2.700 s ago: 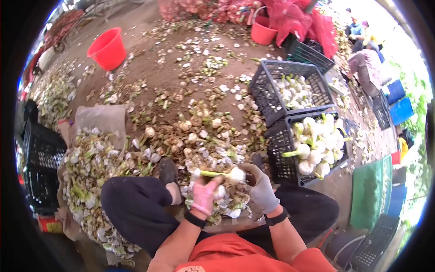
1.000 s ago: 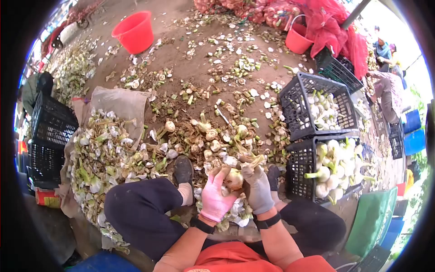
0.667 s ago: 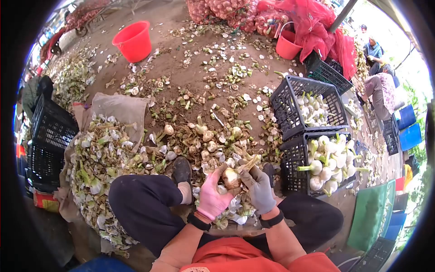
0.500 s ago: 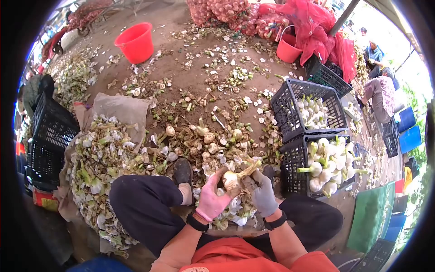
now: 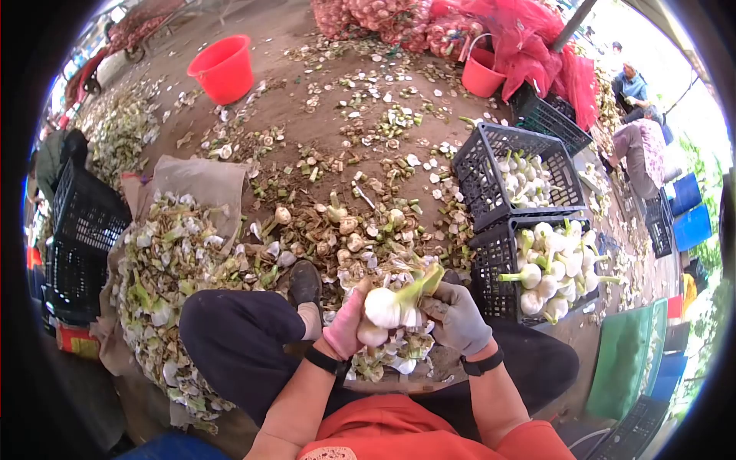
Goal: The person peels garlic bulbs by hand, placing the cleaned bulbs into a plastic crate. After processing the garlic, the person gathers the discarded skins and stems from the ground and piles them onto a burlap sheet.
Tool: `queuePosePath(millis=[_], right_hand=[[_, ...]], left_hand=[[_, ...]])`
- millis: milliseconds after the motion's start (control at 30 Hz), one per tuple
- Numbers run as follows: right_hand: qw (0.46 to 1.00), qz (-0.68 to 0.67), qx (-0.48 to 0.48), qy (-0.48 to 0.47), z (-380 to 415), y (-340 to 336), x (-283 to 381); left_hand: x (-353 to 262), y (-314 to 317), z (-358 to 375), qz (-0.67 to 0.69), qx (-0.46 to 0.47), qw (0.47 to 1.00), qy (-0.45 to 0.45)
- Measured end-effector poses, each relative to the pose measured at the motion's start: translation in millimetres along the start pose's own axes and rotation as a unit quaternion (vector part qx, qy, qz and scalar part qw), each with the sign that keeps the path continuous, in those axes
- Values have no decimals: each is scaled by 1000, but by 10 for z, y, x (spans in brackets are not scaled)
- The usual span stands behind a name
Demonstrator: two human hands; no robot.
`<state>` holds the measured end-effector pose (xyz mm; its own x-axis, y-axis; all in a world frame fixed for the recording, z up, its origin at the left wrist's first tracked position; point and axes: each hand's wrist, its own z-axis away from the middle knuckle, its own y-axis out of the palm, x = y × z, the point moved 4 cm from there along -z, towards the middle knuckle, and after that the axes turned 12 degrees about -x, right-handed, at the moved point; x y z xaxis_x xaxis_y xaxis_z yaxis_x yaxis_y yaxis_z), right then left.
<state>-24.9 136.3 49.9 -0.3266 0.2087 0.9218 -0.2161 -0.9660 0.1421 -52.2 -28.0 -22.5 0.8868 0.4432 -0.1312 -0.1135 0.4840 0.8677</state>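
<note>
A white garlic bulb (image 5: 386,308) with a green stem is held in front of my knees. My left hand (image 5: 345,328), in a pink glove, is closed around its left side. On the other side my right hand (image 5: 461,320), in a dirt-stained grey glove, has its fingers pinched at the stem and the skin peeling off it. Loose skins (image 5: 399,353) lie directly below the hands. Several unpeeled, brownish bulbs (image 5: 349,225) rest on the ground just beyond them.
At the right, a black crate (image 5: 491,272) full of cleaned garlic stands before another crate (image 5: 481,180) holding more. A heap of peelings (image 5: 172,295) covers the left. Farther off are red buckets (image 5: 222,70), net sacks (image 5: 383,23) and seated people (image 5: 642,149).
The bulb has gone from brown and dirty to white, its outer skin pulled away. My right hand has shifted slightly right and down, and the view has tilted a little.
</note>
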Motion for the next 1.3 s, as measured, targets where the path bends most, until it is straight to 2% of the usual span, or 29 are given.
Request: queuePosePath(millis=[33,67,100,133,167,200,233,267,300,367,400,433,533,600,633,700,767,800,833,900,933,967,1033,1067,1133,1167,1233,1267,1300], right_hand=[[997,-68,-19,40,6,-14,-7],[997,-57,-32,42,1,-63,-52],[997,-58,-34,41,14,-69,-51],[997,-34,-64,15,16,-73,-40],[996,-12,-93,-9,21,-73,-46],[996,-15,-92,-7,22,-69,-84],[994,67,-79,-29,23,-67,-116],[985,149,-66,-51,29,-58,-139],[985,149,-65,-50,33,-27,-162],[985,152,-41,-74,40,77,-176],[990,130,-31,-47,44,95,-143],[990,131,-31,-45,12,76,-130],[961,228,-116,-110,-132,-95,-258],[948,256,-142,-129,-261,-183,-364],[933,283,-163,-152,-305,-218,-392],[922,322,-159,-143,-353,-195,-520],[939,293,-116,-139,-318,-148,-677],[942,315,-67,-98,-327,-134,-779],[941,315,-70,-99,-297,-166,-823],[894,437,32,-89,-180,-85,-892],[857,489,86,-141,-158,-94,-1290],[855,478,103,-174,-150,-168,-1885],[904,404,139,-21,194,104,-1211],[904,404,141,-24,254,146,-1100],[940,299,164,12,362,191,-998],[941,296,162,11,381,172,-955],[894,379,83,-222,356,102,-653],[872,433,35,-226,353,89,-475],[871,434,38,-227,337,135,-324]], left_hand=[[31,-31,-28,-3,1,1000,-3],[-75,3,8,-119,-107,973,165],[-191,81,102,-229,-209,894,325],[-239,174,186,-272,-252,850,374],[-251,290,270,-274,-254,849,373],[-289,475,393,-439,-268,737,438],[-276,614,447,-586,-268,593,483],[-231,587,388,-603,-269,555,506],[-231,530,363,-604,-270,555,504],[-216,430,307,-672,-266,532,442],[-223,385,285,-646,-255,593,408],[-219,342,269,-645,-256,594,407],[-188,287,248,-632,-227,622,401],[-191,315,258,-521,-221,781,263],[-184,293,257,-523,-220,781,261],[-161,202,229,-416,-190,859,231],[-155,155,234,-413,-175,864,228],[-125,145,241,-370,-172,889,209],[-97,137,242,-327,-168,910,190],[-46,86,207,-311,-174,916,184],[-63,162,181,-248,-94,941,212],[-111,243,170,-180,-13,954,240],[-222,224,201,-99,-62,969,217],[-227,172,182,-92,-75,968,223],[-205,111,164,-89,-87,966,225],[-176,85,150,-61,-102,971,208],[-159,8,116,-32,-117,974,191],[-146,-58,86,-15,-127,977,170],[-137,-99,67,2,-136,979,150]])
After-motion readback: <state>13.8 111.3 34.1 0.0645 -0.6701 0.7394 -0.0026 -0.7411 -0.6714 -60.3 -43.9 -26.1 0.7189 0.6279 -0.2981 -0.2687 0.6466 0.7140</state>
